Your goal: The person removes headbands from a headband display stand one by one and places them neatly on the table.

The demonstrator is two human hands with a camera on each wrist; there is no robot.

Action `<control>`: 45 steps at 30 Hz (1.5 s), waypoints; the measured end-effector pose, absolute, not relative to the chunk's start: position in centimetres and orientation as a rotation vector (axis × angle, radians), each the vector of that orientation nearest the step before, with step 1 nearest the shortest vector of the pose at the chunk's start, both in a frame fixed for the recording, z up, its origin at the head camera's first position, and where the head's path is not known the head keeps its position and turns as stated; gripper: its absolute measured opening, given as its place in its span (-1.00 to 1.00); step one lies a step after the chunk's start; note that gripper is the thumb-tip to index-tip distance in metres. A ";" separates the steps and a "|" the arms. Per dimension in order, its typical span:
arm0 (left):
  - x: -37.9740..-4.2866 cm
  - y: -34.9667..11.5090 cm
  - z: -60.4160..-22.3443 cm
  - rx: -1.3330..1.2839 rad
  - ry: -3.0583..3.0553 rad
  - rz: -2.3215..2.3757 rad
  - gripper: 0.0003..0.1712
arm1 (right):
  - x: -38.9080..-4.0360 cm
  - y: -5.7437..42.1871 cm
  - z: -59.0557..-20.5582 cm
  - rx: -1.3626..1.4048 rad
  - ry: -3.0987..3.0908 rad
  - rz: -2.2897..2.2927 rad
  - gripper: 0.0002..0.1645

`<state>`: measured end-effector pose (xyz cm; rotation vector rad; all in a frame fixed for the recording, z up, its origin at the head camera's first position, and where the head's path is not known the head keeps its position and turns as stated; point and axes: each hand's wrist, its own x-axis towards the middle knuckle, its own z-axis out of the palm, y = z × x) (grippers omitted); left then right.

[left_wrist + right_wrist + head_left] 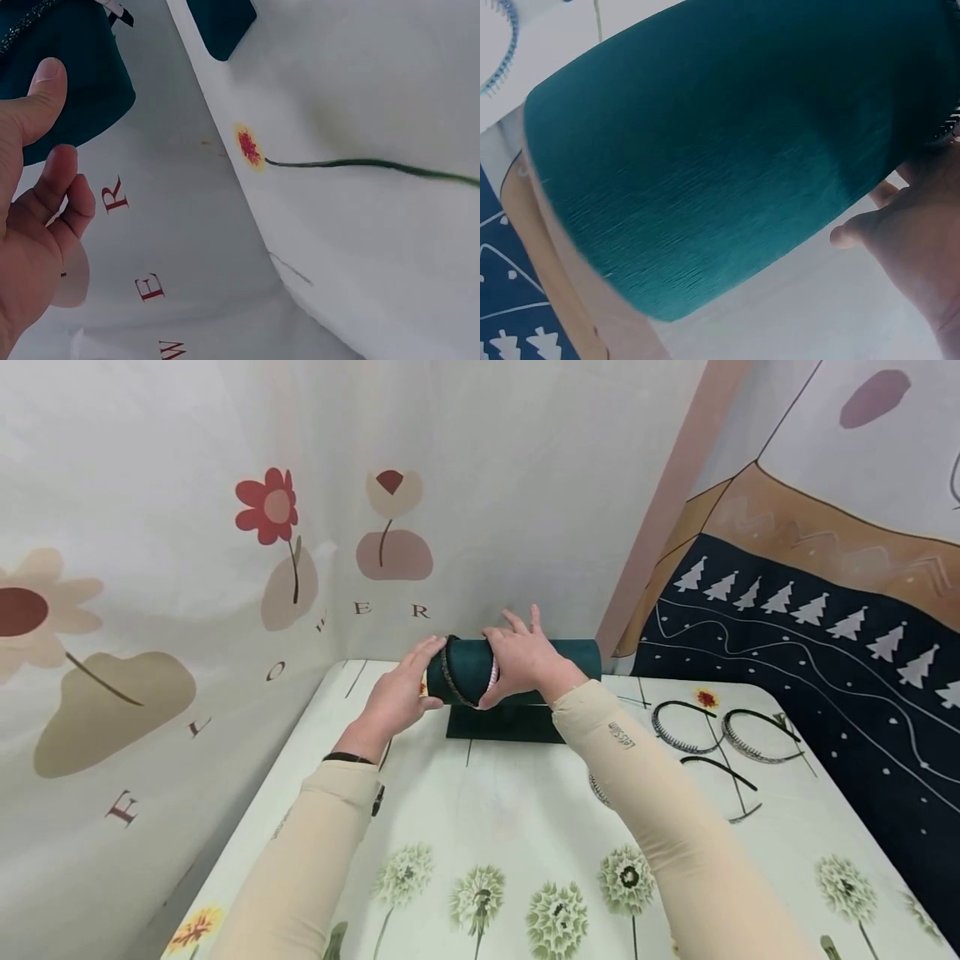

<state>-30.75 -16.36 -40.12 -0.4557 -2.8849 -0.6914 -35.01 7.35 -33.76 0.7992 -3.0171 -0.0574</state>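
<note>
A dark green, velvety roll-shaped headband stand (470, 668) lies crosswise on its flat base (502, 724). Near its left end a dark glittery headband (448, 670) arches over the roll. My left hand (393, 697) is at that end, fingers fairly straight. In the left wrist view its thumb (46, 94) rests on the green roll (90, 97). With thumb and fingers spread around the roll, my right hand (523, 662) holds a pale pinkish-white headband (493, 677). The green roll (720, 150) fills most of the right wrist view, the hand's grip partly out of frame.
On the table's right side lie several more headbands, among them a toothed one (678, 743) and another beside it (750, 747). One headband (597, 789) is partly hidden by my right sleeve. A printed curtain (480, 485) hangs close behind the stand.
</note>
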 end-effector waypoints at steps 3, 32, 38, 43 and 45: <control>-30.7 -16.4 -40.0 -0.456 -2.891 -0.637 0.27 | -35.0 8.1 -33.6 0.797 -3.025 -0.041 0.57; -30.7 -16.2 -40.1 -0.393 -2.904 -0.706 0.29 | -34.8 13.8 -34.1 0.856 -2.937 0.086 0.61; -30.7 -16.2 -40.1 -0.394 -2.911 -0.726 0.28 | -35.4 13.7 -33.8 0.881 -2.937 0.265 0.27; -30.5 -16.2 -40.0 -0.390 -2.910 -0.726 0.29 | -35.2 13.4 -33.5 0.916 -2.967 0.264 0.13; -30.5 -16.2 -40.1 -0.392 -2.911 -0.722 0.29 | -34.9 13.2 -33.5 0.910 -2.993 0.199 0.19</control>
